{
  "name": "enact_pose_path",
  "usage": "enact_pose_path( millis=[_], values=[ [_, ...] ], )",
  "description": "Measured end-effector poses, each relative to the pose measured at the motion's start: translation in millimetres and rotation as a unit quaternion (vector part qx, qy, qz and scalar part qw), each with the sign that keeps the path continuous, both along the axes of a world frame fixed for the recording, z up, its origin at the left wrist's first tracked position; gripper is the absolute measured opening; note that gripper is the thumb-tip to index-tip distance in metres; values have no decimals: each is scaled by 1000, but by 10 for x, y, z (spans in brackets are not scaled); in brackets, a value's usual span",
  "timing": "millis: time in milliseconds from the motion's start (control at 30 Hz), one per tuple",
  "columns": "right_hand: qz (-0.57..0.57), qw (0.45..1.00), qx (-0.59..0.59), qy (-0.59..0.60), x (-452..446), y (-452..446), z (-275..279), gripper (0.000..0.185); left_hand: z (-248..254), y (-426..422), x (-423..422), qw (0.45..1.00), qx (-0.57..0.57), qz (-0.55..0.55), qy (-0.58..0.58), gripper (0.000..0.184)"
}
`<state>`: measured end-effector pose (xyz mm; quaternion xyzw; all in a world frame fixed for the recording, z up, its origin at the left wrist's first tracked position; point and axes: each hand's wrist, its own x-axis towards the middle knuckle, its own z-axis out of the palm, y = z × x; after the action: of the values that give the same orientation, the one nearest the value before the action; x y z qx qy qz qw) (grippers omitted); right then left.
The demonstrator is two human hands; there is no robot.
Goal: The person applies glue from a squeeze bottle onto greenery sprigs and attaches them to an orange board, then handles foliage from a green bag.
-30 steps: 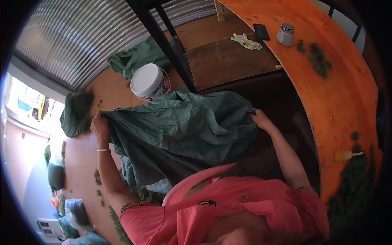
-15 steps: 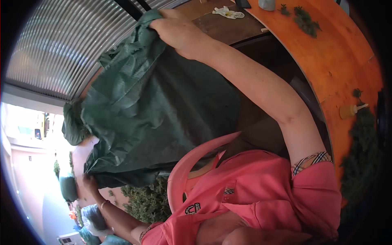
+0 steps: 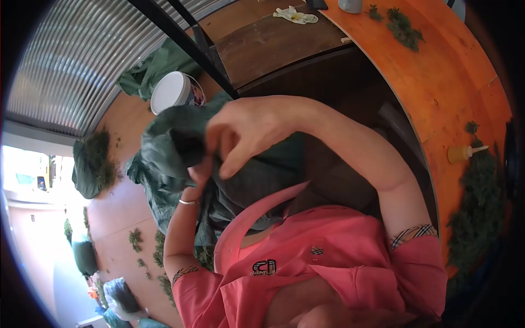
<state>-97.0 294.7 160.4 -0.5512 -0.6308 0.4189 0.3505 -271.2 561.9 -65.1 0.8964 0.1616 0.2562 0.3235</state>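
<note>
A dark green sack (image 3: 169,123) of crinkled plastic cloth is bunched up in front of my chest, a dark fold or opening showing in its middle. My right hand (image 3: 251,128) reaches across from the right, its fingers curled at the sack's upper edge and its thumb apart, slightly blurred. Just below it, my left hand (image 3: 201,169) is closed at the sack's edge, its fingers partly hidden by the cloth. The rest of the sack hangs down over my lap.
Beyond the sack stands a white-lidded bucket (image 3: 170,93) beside more green cloth (image 3: 164,63). On the right, an orange table (image 3: 437,98) carries green sprigs (image 3: 404,28) and a yellow squeeze bottle (image 3: 459,154). A glove (image 3: 295,15) lies on a brown board (image 3: 273,46). Sprigs (image 3: 135,239) litter the floor.
The sack, spread wide between both hands before, is lowered and bunched. My right hand has come down and my left hand has moved up and inward. The bucket has come into sight.
</note>
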Motion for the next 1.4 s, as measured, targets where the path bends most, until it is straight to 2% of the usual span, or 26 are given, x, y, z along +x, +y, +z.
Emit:
enact_pose_path(
  millis=[33, 133, 167, 267, 333, 367, 400, 433, 500, 533, 567, 633, 667, 700, 733, 767, 800, 833, 933, 1000, 1033, 1100, 1167, 1267, 1333, 1400],
  values=[
    [-121, 990, 5, -70, 231, -167, -350, 76, 547, -237, 25, 988, 138, 30, 68, 39],
    [-265, 927, -64, -258, 623, -431, -1771, 118, 823, -346, -50, 993, -32, 115, -20, 40],
    [-254, 939, -130, -191, 627, -428, -2073, 130, 892, -398, -73, 985, -58, 159, -35, 40],
    [-276, 941, -25, -195, 356, -230, -3505, 77, 1131, -484, -251, 979, -54, 186, -68, 39],
    [-334, 942, 7, -34, 52, 93, -3383, 36, 1182, 63, -688, 978, -21, 203, -43, 49],
    [-325, 931, 156, -67, -111, 389, -3278, 25, 1162, 576, -1002, 955, 75, 272, -94, 45],
    [-262, 950, 166, -23, -188, 609, -2677, 25, 1635, 813, -1254, 908, 108, 404, 22, 46],
    [-238, 944, 228, 12, -365, 877, -2168, 26, 2011, 1272, -1593, 840, 267, 470, 53, 52],
    [-158, 916, 368, 28, -643, 1225, -1294, 24, 2848, 1235, -1627, 799, 361, 474, -76, 67],
    [-160, 904, 396, 21, -690, 1444, -997, 23, 3256, 1654, -1923, 747, 294, 596, -26, 69],
    [-166, 890, 424, 18, -678, 1633, -837, 23, 3585, 1618, -1879, 747, 250, 605, -115, 69],
    [-212, 885, 414, 13, -452, 1764, -869, 22, 3844, 1053, -1433, 832, 270, 452, -177, 59],
    [-209, 913, 348, 36, -281, 1654, -1008, 23, 3882, 740, -1131, 854, 191, 438, -204, 50],
    [-204, 937, 279, 54, -133, 1480, -1182, 25, 3876, 1085, -1277, 878, 217, 408, -124, 53],
    [-217, 940, 252, 74, -105, 1307, -1308, 26, 3720, 1462, -1282, 833, 339, 436, -6, 59],
    [-232, 941, 227, 93, -119, 1212, -1339, 27, 3495, 1647, -1154, 827, 367, 424, -48, 61],
    [-184, 938, 295, -7, -265, 1110, -1234, 26, 3510, 1578, -929, 793, 305, 521, -82, 56],
    [-132, 920, 353, -109, -454, 958, -1156, 25, 3523, 1429, -813, 824, 281, 477, -122, 54],
    [-219, 913, 345, 7, -303, 858, -1445, 21, 3466, 620, -557, 888, 210, 379, -156, 48],
    [-222, 954, 134, -148, 197, 724, -1574, 21, 3180, 315, -533, 912, 193, 343, -117, 38],
    [-261, 928, 189, -188, 279, 639, -1899, 24, 2944, 2, -404, 924, 231, 259, -161, 32],
    [-346, 911, 221, -44, 354, 237, -1526, 41, 2473, -394, -213, 961, 163, 149, -168, 20],
    [-393, 887, 211, 118, 442, -162, -1003, 61, 1947, -820, -43, 981, 163, 92, -55, 17],
    [-370, 863, 147, 310, 512, -535, -580, 90, 1229, -1522, 390, 952, 273, -107, -85, 16],
    [-267, 920, -31, 286, 678, -706, -569, 92, 990, -1932, 657, 946, 259, -172, -87, 20],
    [-248, 960, -8, 129, 712, -826, -776, 73, 973, -2206, 711, 952, 219, -209, -39, 31]
  ],
)
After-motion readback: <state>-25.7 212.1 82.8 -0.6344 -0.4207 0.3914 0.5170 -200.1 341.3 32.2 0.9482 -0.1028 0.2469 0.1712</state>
